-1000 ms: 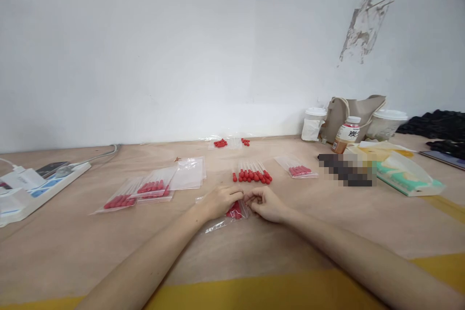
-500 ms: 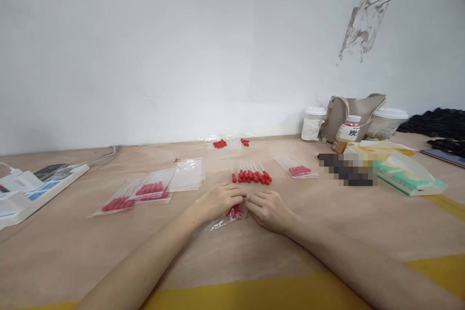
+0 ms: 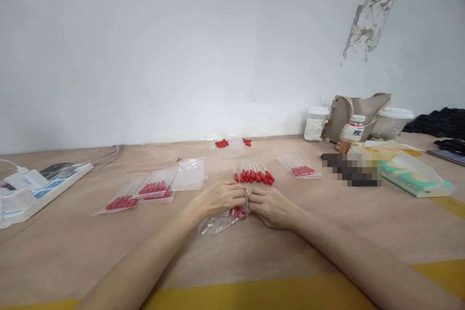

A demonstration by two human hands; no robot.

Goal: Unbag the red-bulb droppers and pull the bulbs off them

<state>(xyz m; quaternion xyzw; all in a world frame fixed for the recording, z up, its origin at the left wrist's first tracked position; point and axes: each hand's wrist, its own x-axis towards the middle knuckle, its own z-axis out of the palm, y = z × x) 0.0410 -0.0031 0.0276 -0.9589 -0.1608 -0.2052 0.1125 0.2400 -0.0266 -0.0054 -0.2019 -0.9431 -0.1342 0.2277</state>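
Observation:
My left hand (image 3: 222, 199) and my right hand (image 3: 271, 207) nearly meet over the table, fingers closed on a clear plastic bag (image 3: 217, 224). Red pieces (image 3: 238, 211) show through the bag below my left fingers; the fingers partly cover them. A crinkled edge of the plastic stands up between the fingertips. Just beyond the hands lies a row of thin pale sticks with red heads (image 3: 256, 177), heads toward me. Flat bags of similar red-headed sticks (image 3: 156, 187) overlap on the left, beside a stack of clear bags (image 3: 189, 174). Another filled bag (image 3: 302, 170) lies to the right.
Against the wall lies clear plastic with small red pieces (image 3: 222, 143). A white power strip (image 3: 65, 186) with chargers is at far left. On the right are a lidded cup (image 3: 315, 125), a bottle (image 3: 350, 134), a grey bag (image 3: 336, 121) and a green tissue pack (image 3: 414, 177).
The clear bag's loose end spreads further left, and its edge stands up more between my fingertips. Both hands stay in about the same place; the whole view has shifted slightly.

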